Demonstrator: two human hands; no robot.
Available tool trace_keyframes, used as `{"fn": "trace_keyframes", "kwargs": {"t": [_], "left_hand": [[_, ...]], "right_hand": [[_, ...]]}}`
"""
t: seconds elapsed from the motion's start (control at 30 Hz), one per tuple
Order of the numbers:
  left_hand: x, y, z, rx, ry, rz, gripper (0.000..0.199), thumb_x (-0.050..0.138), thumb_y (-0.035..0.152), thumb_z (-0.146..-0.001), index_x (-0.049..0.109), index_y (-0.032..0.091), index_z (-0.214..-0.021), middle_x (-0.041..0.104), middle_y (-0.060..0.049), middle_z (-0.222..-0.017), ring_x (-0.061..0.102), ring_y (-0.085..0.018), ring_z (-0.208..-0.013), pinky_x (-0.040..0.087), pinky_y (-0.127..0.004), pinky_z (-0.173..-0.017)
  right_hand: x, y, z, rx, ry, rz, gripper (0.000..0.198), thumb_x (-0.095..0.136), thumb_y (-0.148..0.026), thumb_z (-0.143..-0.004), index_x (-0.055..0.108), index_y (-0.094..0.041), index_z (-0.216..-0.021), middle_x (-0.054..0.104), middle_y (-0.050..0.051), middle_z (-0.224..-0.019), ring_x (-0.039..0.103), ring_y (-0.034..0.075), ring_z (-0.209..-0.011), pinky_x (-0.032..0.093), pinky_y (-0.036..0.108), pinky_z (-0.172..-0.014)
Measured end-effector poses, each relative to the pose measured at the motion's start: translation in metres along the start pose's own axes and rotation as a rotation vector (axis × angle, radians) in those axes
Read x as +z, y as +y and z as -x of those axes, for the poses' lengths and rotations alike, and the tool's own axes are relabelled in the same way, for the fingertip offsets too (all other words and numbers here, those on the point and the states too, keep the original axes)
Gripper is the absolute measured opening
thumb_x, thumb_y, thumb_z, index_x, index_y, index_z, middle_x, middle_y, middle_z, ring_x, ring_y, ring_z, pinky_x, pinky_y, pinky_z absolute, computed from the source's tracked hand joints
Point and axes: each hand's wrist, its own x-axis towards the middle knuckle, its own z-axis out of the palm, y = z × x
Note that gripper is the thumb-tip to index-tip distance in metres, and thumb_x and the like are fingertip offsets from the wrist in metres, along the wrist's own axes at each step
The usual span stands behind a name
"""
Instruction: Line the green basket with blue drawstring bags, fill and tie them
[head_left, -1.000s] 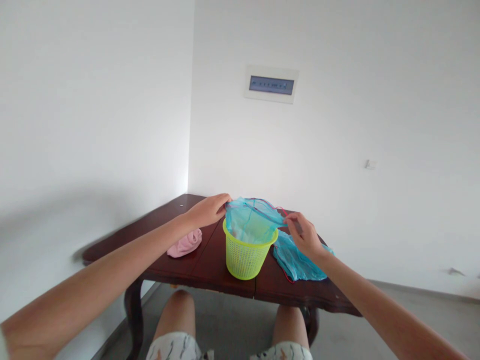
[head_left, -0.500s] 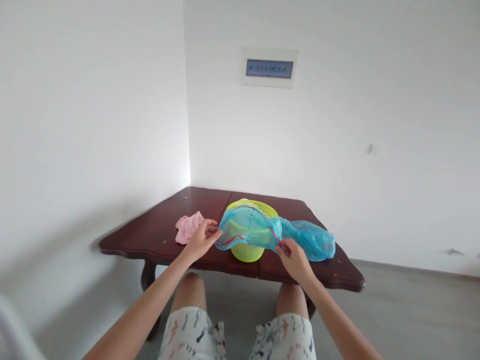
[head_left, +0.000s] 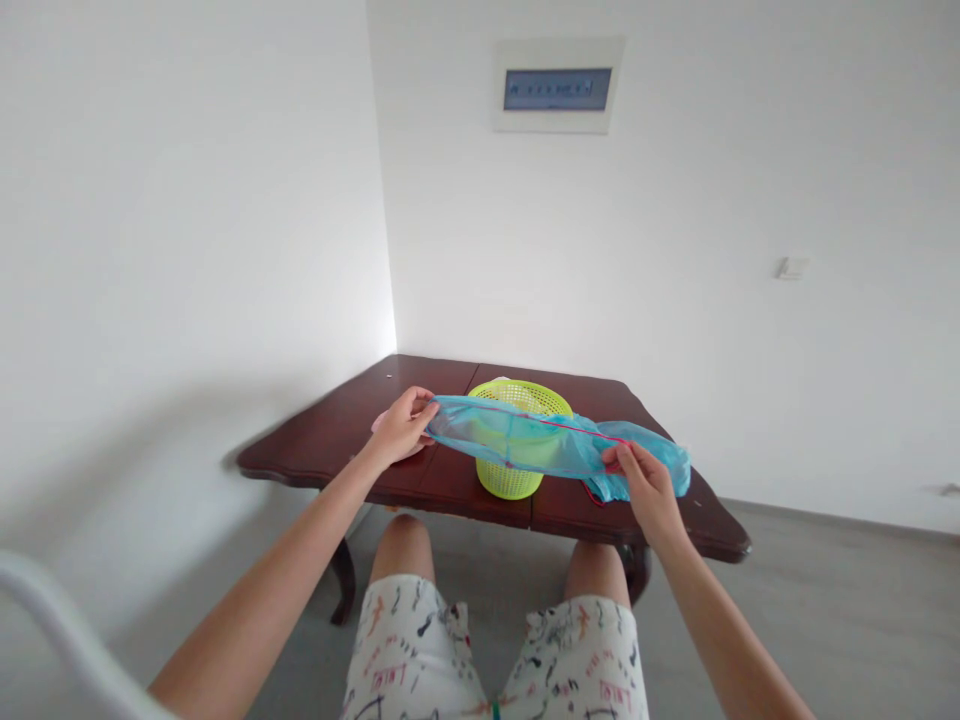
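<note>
A thin, see-through blue plastic bag [head_left: 480, 425] with a red drawstring is stretched sideways between my hands, its mouth drawn into a long narrow shape. My left hand [head_left: 403, 430] pinches the left end of its edge. On the other side my right hand [head_left: 646, 485] grips the edge and the red string. Behind the bag stands a lime-green plastic basket [head_left: 510, 483], partly covered by the blue film. The rest of the bag lies bunched on the table to the right. A pink cloth [head_left: 409, 453] is mostly hidden behind my left hand.
The dark wooden table [head_left: 337, 430] has wavy edges and stands against the wall in a corner. Something white shows at the back of the basket's rim. A breaker panel [head_left: 556, 90] and a switch [head_left: 792, 268] are on the wall.
My hands have moved farther apart, pulling the bag's mouth from a rounded opening into a taut, narrow strip. My right hand went right and the view tilted slightly down.
</note>
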Motion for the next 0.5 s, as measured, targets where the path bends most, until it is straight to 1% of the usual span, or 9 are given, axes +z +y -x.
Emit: {"fn": "trace_keyframes", "kwargs": {"t": [0.07, 0.1, 0.13, 0.17, 0.23, 0.27, 0.3, 0.33, 0.5], "left_hand": [[-0.001, 0.01, 0.01, 0.206, 0.107, -0.173, 0.033, 0.074, 0.053, -0.11, 0.07, 0.026, -0.127, 0.081, -0.009, -0.125, 0.079, -0.028, -0.109, 0.067, -0.045, -0.097], [0.001, 0.015, 0.018, 0.327, 0.102, -0.265, 0.027, 0.073, 0.048, -0.112, 0.071, 0.026, -0.128, 0.08, -0.01, -0.129, 0.078, -0.029, -0.116, 0.064, -0.048, -0.105], [0.004, 0.02, 0.025, 0.441, 0.039, -0.346, 0.021, 0.071, 0.043, -0.114, 0.073, 0.026, -0.127, 0.08, -0.009, -0.129, 0.076, -0.03, -0.119, 0.061, -0.049, -0.109], [0.008, 0.024, 0.033, 0.535, -0.072, -0.411, 0.018, 0.071, 0.04, -0.116, 0.075, 0.027, -0.126, 0.081, -0.008, -0.127, 0.075, -0.03, -0.119, 0.059, -0.049, -0.111], [0.018, 0.028, 0.045, 0.648, -0.333, -0.495, 0.015, 0.075, 0.039, -0.116, 0.078, 0.029, -0.127, 0.082, -0.005, -0.123, 0.075, -0.029, -0.117, 0.057, -0.048, -0.108], [0.023, 0.028, 0.05, 0.671, -0.423, -0.524, 0.017, 0.078, 0.038, -0.114, 0.079, 0.03, -0.129, 0.082, -0.005, -0.124, 0.075, -0.029, -0.117, 0.057, -0.047, -0.107], [0.028, 0.027, 0.052, 0.678, -0.469, -0.558, 0.021, 0.081, 0.037, -0.113, 0.079, 0.03, -0.133, 0.082, -0.004, -0.126, 0.075, -0.029, -0.119, 0.056, -0.048, -0.106], [0.033, 0.025, 0.054, 0.676, -0.476, -0.597, 0.023, 0.082, 0.036, -0.112, 0.079, 0.03, -0.134, 0.082, -0.005, -0.127, 0.075, -0.03, -0.121, 0.056, -0.048, -0.106], [0.049, 0.008, 0.052, 0.577, -0.341, -0.696, 0.007, 0.077, 0.028, -0.115, 0.076, 0.024, -0.121, 0.082, -0.006, -0.114, 0.076, -0.03, -0.109, 0.054, -0.046, -0.096]], "right_hand": [[-0.003, -0.007, 0.005, 0.011, -0.037, -0.072, 0.063, 0.077, -0.087, -0.1, 0.085, -0.026, -0.089, 0.083, 0.009, -0.096, 0.076, 0.029, -0.096, 0.064, 0.04, -0.093], [-0.003, -0.01, 0.009, 0.011, -0.052, -0.1, 0.06, 0.078, -0.084, -0.102, 0.085, -0.026, -0.088, 0.084, 0.009, -0.099, 0.077, 0.03, -0.101, 0.064, 0.041, -0.098], [-0.003, -0.012, 0.014, 0.009, -0.06, -0.115, 0.057, 0.079, -0.081, -0.103, 0.084, -0.027, -0.086, 0.085, 0.009, -0.102, 0.078, 0.031, -0.105, 0.064, 0.042, -0.101], [-0.002, -0.013, 0.019, 0.008, -0.059, -0.12, 0.055, 0.08, -0.079, -0.104, 0.084, -0.027, -0.085, 0.086, 0.009, -0.104, 0.078, 0.031, -0.107, 0.063, 0.042, -0.104], [0.001, -0.013, 0.03, 0.017, -0.03, -0.131, 0.054, 0.081, -0.077, -0.104, 0.084, -0.026, -0.085, 0.086, 0.01, -0.105, 0.078, 0.03, -0.106, 0.064, 0.042, -0.103], [0.002, -0.012, 0.036, 0.031, -0.015, -0.149, 0.053, 0.081, -0.076, -0.104, 0.085, -0.026, -0.087, 0.085, 0.01, -0.105, 0.078, 0.03, -0.105, 0.064, 0.041, -0.1], [0.004, -0.01, 0.042, 0.05, -0.004, -0.177, 0.053, 0.082, -0.076, -0.103, 0.086, -0.026, -0.089, 0.085, 0.01, -0.105, 0.078, 0.03, -0.103, 0.065, 0.041, -0.098], [0.005, -0.008, 0.047, 0.074, 0.001, -0.213, 0.052, 0.083, -0.076, -0.103, 0.087, -0.026, -0.09, 0.084, 0.01, -0.103, 0.078, 0.029, -0.101, 0.066, 0.04, -0.096], [0.007, -0.007, 0.066, 0.178, -0.017, -0.356, 0.047, 0.09, -0.071, -0.1, 0.087, -0.025, -0.09, 0.083, 0.009, -0.101, 0.078, 0.026, -0.098, 0.069, 0.034, -0.09]]}}
